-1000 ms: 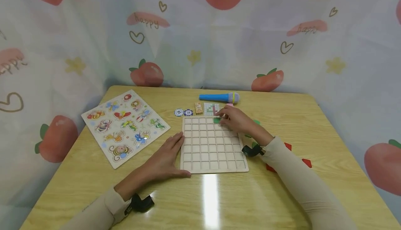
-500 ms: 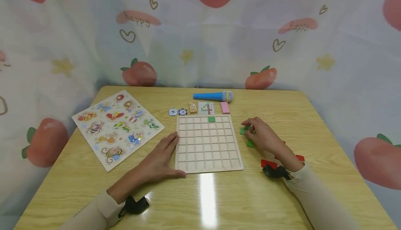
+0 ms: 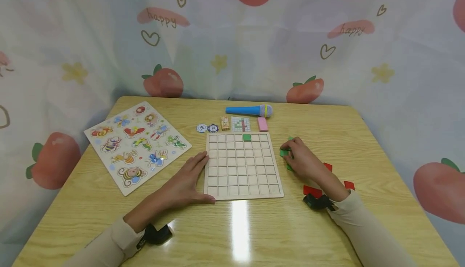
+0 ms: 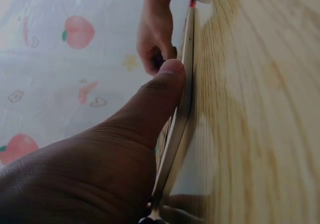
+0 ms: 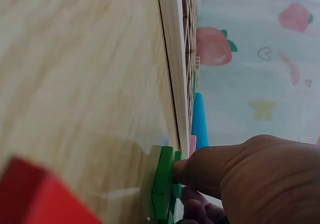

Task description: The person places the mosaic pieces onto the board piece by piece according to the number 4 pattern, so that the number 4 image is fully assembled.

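Observation:
A square wooden grid board (image 3: 241, 166) lies mid-table, one green square tile (image 3: 247, 137) set in its far row. My left hand (image 3: 183, 184) steadies the board's near-left corner, fingers along the left edge and thumb at the front edge. In the left wrist view, the thumb (image 4: 150, 101) lies straight along the board's side. Right of the board, my right hand (image 3: 305, 160) has thumb and fingers curled over a small group of green tiles (image 3: 283, 153). Seen from the right wrist, its thumb touches a green tile (image 5: 177, 190), while another green tile (image 5: 162, 181) is nearer the camera.
Red pieces (image 3: 312, 191) lie beside the right wrist. Behind the board are a printed pattern card (image 3: 240, 124), a pink block (image 3: 262, 124), a small patterned block (image 3: 225, 122), two chips (image 3: 213, 128) and a blue toy microphone (image 3: 247, 110). An insect puzzle board (image 3: 136, 148) lies left.
My right hand has let go of the green tile in the far row and moved right and nearer to the loose green tiles. The left hand has stayed on the board.

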`<state>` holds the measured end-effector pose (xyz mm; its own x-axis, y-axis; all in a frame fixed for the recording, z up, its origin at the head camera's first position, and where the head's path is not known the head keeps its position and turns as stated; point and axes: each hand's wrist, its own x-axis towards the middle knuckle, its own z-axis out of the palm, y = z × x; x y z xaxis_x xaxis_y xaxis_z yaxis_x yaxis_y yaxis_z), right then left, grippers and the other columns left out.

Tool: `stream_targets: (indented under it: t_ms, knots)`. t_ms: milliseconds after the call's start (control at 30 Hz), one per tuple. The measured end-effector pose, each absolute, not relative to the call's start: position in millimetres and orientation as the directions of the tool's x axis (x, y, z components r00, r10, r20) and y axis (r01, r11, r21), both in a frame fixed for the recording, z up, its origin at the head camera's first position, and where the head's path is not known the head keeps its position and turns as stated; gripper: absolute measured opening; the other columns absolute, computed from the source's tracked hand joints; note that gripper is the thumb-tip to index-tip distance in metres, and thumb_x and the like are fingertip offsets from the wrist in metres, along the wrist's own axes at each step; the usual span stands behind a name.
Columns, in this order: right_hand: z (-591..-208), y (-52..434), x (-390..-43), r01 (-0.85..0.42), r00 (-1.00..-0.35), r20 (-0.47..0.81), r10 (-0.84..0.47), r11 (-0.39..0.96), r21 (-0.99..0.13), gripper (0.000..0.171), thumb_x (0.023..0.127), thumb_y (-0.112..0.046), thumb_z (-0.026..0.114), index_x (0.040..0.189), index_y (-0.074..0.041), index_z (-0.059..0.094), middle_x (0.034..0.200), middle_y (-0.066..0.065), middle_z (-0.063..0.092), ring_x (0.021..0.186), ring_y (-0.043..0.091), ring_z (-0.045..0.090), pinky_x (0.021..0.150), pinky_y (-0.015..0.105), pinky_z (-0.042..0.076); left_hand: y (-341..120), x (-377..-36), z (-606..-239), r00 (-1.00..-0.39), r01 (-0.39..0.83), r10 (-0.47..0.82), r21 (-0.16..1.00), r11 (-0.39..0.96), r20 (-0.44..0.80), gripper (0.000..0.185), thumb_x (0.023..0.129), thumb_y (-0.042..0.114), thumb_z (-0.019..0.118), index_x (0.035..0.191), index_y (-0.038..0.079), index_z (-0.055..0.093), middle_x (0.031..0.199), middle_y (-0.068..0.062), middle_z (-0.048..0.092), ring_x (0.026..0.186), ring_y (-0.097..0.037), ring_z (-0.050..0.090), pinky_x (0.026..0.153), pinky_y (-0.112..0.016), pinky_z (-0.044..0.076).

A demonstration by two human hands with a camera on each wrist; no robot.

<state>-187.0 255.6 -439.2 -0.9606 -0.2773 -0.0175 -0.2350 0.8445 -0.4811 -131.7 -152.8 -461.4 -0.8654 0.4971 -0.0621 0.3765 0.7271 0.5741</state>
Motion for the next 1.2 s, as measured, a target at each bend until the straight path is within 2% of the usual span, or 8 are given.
stream_targets:
  t_ms: [133,367,433,533,633,833,1067,1200]
  knots:
    - [-433.1,248.4,-190.4,-0.271,-0.955,0.021,-0.296,0.842,-0.466,0.028,0.105,-0.009,0.063,0.13,0.003,0.061,0.127,0.022,0.055,0.102,0.028,0.061,0.092,0.044,0.055,-153.9,-131.5,-461.1,-0.864,0.374,0.499,0.576,0.726,-0.069,0.137,0.072,0.075,0.086,0.172,0.011,0.019,0.182,-0.005,0.01,0.168,-0.037,0.015,0.131,-0.058,0.031]
    - [-406.6,199.1,-206.3,-0.493,-0.859,0.088,-0.504,0.769,-0.407,0.028,0.103,-0.009,0.07,0.13,-0.003,0.069,0.128,0.017,0.062,0.094,0.023,0.06,0.08,0.036,0.055,-157.7,-129.2,-458.2,-0.872,0.369,0.485,0.552,0.748,-0.073,0.135,0.073,0.074,0.086,0.172,0.01,0.019,0.182,-0.005,0.011,0.167,-0.038,0.016,0.131,-0.057,0.031]
    - [-402.4,181.0,-213.8,-0.539,-0.828,0.074,-0.557,0.75,-0.384,0.029,0.102,-0.01,0.071,0.131,-0.004,0.069,0.129,0.016,0.062,0.095,0.022,0.062,0.082,0.037,0.056,-158.1,-129.7,-457.9,-0.872,0.371,0.484,0.548,0.749,-0.071,0.135,0.073,0.074,0.086,0.172,0.01,0.02,0.182,-0.005,0.011,0.167,-0.038,0.016,0.131,-0.057,0.032]
    - [-402.9,159.7,-225.3,-0.557,-0.802,0.023,-0.597,0.734,-0.388,0.027,0.104,-0.012,0.07,0.129,-0.005,0.069,0.127,0.015,0.062,0.097,0.023,0.064,0.085,0.039,0.058,-157.2,-130.8,-459.1,-0.87,0.373,0.488,0.555,0.744,-0.069,0.135,0.073,0.075,0.085,0.172,0.011,0.02,0.182,-0.004,0.011,0.168,-0.035,0.016,0.131,-0.056,0.032]
    - [-408.1,146.0,-234.2,-0.572,-0.781,-0.009,-0.625,0.721,-0.39,0.019,0.104,-0.011,0.068,0.122,-0.005,0.071,0.122,0.013,0.064,0.098,0.022,0.063,0.086,0.039,0.058,-155.9,-131.2,-461.0,-0.864,0.376,0.498,0.566,0.734,-0.071,0.135,0.073,0.077,0.085,0.172,0.012,0.019,0.182,-0.003,0.01,0.168,-0.033,0.016,0.131,-0.054,0.032]
    - [-416.5,139.0,-241.8,-0.574,-0.772,-0.036,-0.634,0.721,-0.389,0.009,0.102,-0.008,0.069,0.111,-0.006,0.071,0.115,0.012,0.065,0.099,0.023,0.064,0.085,0.038,0.057,-153.1,-131.4,-462.4,-0.858,0.387,0.51,0.574,0.722,-0.063,0.135,0.073,0.077,0.084,0.172,0.012,0.019,0.182,-0.003,0.01,0.168,-0.032,0.016,0.131,-0.054,0.032]
    - [-417.4,140.8,-238.9,-0.577,-0.773,-0.014,-0.635,0.712,-0.4,0.016,0.104,-0.009,0.069,0.118,-0.005,0.072,0.122,0.012,0.067,0.1,0.024,0.064,0.087,0.04,0.057,-151.9,-131.5,-460.8,-0.861,0.385,0.504,0.561,0.733,-0.068,0.135,0.073,0.077,0.084,0.172,0.012,0.019,0.182,-0.003,0.01,0.168,-0.035,0.015,0.132,-0.055,0.03]
    - [-419.8,151.1,-228.8,-0.626,-0.749,0.038,-0.662,0.686,-0.372,0.024,0.106,-0.01,0.066,0.128,-0.005,0.071,0.13,0.013,0.065,0.108,0.026,0.065,0.091,0.042,0.058,-152.9,-129.9,-460.3,-0.867,0.375,0.493,0.556,0.742,-0.074,0.135,0.073,0.076,0.085,0.172,0.012,0.02,0.182,-0.005,0.011,0.168,-0.035,0.016,0.132,-0.056,0.03]
